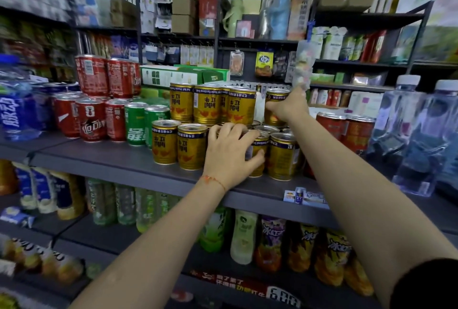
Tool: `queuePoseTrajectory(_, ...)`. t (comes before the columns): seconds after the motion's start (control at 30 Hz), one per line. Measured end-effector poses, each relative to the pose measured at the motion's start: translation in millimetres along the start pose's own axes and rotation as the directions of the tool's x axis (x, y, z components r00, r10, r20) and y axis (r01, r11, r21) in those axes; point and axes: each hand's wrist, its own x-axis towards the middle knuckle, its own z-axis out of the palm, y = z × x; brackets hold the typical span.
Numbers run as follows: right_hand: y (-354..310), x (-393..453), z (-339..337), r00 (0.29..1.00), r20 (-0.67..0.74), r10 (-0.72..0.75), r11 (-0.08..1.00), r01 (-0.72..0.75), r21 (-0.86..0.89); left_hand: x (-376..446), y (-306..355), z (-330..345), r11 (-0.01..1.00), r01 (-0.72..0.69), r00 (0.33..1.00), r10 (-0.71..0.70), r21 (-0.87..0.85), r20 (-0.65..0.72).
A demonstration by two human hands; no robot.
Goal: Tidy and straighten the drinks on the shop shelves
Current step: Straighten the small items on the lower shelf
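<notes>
Gold energy-drink cans stand in two tiers on the grey shelf (119, 160). My left hand (229, 151) curls round a front-row gold can (259, 157), with fingers over its top and thumb on its side. My right hand (288, 105) reaches further back and grips an upper-tier gold can (276, 100) at the right end of the stack. Other upper gold cans (210, 105) and front-row gold cans (178, 145) stand upright to the left.
Red cola cans (91, 120) and green cans (136, 122) stand left of the gold ones, red cans (347, 130) and clear water bottles (416, 140) to the right. A blue bottle (14, 110) is at far left. Bottled drinks (244, 236) fill the shelf below.
</notes>
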Motion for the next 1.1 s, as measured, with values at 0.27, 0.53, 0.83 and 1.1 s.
queuePoseTrajectory(0.27,-2,3,-1,0.999,0.032,0.016,0.993,-0.012,-0.115,-1,1,-3,1.0,-0.001,1.0,0.001,-0.003,0.017)
queuePoseTrajectory(0.53,-3,-1,-3,0.998,0.055,0.014,0.984,-0.003,-0.179,-1,0,-3,1.0,-0.01,0.999,0.01,0.008,0.037)
queuePoseTrajectory(0.83,-15,-59,-9,0.943,-0.196,-0.267,0.96,0.278,0.027,0,-2,-5,0.998,-0.008,1.0,0.008,-0.066,0.0)
queuePoseTrajectory(1.1,-22,-192,45,0.846,0.034,-0.531,0.746,0.448,0.493,-95,-74,-79,0.893,0.348,0.875,-0.419,-0.284,-0.244)
